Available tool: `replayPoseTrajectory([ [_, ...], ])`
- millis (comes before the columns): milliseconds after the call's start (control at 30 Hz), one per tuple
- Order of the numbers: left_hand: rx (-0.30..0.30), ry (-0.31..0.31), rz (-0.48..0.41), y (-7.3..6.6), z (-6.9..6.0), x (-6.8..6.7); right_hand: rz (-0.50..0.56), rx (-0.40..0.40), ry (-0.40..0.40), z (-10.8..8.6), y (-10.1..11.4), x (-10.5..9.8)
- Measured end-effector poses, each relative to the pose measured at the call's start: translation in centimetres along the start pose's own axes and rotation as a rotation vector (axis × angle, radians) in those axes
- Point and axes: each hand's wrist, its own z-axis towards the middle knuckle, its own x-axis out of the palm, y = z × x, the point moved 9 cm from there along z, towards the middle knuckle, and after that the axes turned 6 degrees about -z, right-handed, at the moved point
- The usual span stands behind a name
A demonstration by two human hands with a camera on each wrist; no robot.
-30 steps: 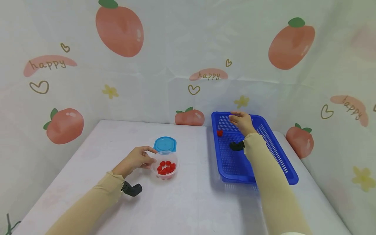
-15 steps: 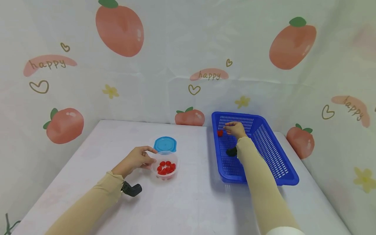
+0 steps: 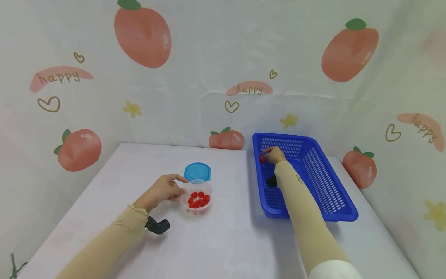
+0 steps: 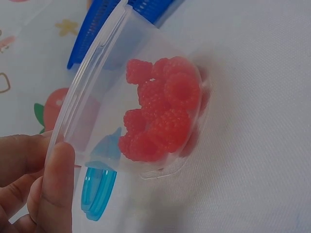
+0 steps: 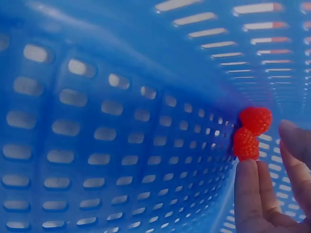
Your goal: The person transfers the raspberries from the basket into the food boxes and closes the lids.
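A pale backdrop (image 3: 195,42) — printed fruit (image 3: 143,37), yellow flowers (image 3: 132,109) — rises behind the white table (image 3: 226,248).

Setting: a staged work booth, by its look; home, lab or studio around me, I cannot tell.
Table (image 3: 226,244): pale top, enclosed on three sides.
Backdrop (image 3: 195,50): creased pale sheet printed with fruit, flowers, hearts and "happy", rising beyond the far, left and right edges.

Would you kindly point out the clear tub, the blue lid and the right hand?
Clear tub (image 4: 116,87), left wrist view: bare side wall.
Blue lid (image 3: 197,171), head view: middle of its top.
Right hand (image 3: 275,155), head view: back of the hand.
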Motion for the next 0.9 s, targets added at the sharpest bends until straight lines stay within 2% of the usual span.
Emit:
replayPoseTrajectory([
  [167,0.014,0.002,-0.017,0.2,0.2,-0.1,-0.065,0.047,0.013,0.1,-0.6,0.2],
  [333,0.013,-0.007,-0.008,0.2,0.2,-0.1,-0.015,0.082,0.043,0.2,-1.1,0.6],
  [533,0.006,-0.004,-0.004,0.3,0.2,0.0,0.024,0.103,0.036,0.4,-1.4,0.7],
  [900,0.008,-0.002,-0.01,0.3,0.3,-0.1,-0.073,0.057,0.057,0.5,-1.2,0.9],
])
